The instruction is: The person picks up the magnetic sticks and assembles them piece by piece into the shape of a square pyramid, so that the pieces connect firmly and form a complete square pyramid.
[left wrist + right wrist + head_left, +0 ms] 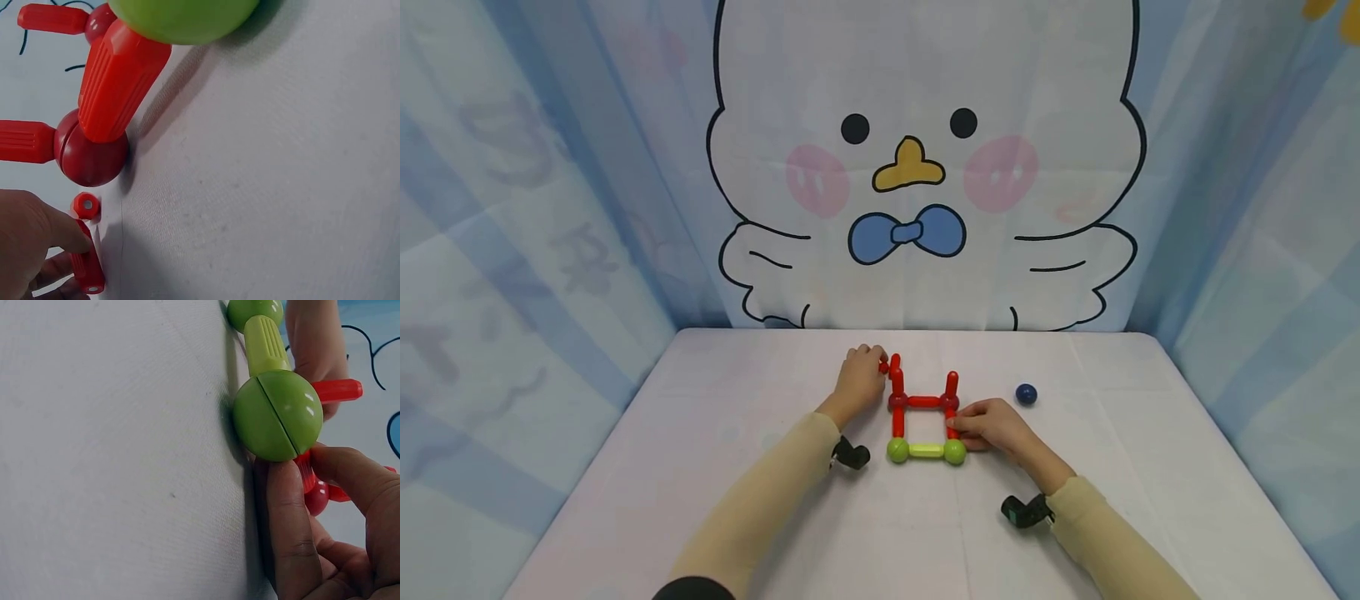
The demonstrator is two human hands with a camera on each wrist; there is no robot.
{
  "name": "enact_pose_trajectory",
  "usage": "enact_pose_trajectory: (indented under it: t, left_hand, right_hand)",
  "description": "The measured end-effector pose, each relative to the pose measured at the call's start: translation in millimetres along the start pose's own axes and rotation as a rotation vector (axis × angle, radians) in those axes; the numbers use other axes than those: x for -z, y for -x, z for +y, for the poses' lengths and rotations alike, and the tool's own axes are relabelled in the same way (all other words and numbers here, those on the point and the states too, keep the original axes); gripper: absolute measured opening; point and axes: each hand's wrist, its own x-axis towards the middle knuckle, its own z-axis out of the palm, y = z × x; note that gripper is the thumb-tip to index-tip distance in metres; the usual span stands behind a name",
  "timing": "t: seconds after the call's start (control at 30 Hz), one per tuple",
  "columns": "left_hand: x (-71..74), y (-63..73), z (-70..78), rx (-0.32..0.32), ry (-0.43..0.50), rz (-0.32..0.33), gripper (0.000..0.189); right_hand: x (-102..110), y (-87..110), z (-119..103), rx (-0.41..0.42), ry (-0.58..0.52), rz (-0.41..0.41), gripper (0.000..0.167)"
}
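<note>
A frame of rods and balls lies on the table in the head view. It has two green balls (897,451) joined by a light green rod (927,451), and two dark red balls (950,402) joined by a red crossbar (923,402). From each red ball another red rod (952,383) sticks up. Beyond the frame's left side, my left hand (861,379) pinches a loose red rod (89,265) between thumb and fingers. Close by it shows the end of another red rod (86,205). My right hand (996,427) grips the frame's right-side red rod (304,472), fingertips against the green ball (278,415).
A dark blue ball (1026,394) sits on the white table (925,533) to the right of the frame. Behind the table hangs a curtain (925,283) with a cartoon bird on it. Black wrist cameras (1026,511) hang below both sleeves.
</note>
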Motion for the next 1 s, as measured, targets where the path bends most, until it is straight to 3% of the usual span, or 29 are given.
enact_pose_trajectory:
  t: [0.33, 0.57, 1.0]
  left_hand:
    - [4.5, 10.6, 1.4, 0.003, 0.16, 0.047, 0.028]
    - [7.9, 22.7, -3.7, -0.018, 0.208, 0.073, 0.03]
    - [20.3, 49.2, -2.1, -0.081, 0.294, 0.06, 0.033]
  right_hand:
    - [2.9, -1.2, -0.3, 0.0, 0.01, 0.003, 0.037]
    - [0.4, -2.4, 1.4, -0.001, -0.005, -0.006, 0.037]
    - [-0.2, -2.4, 0.5, -0.01, 0.0, -0.002, 0.037]
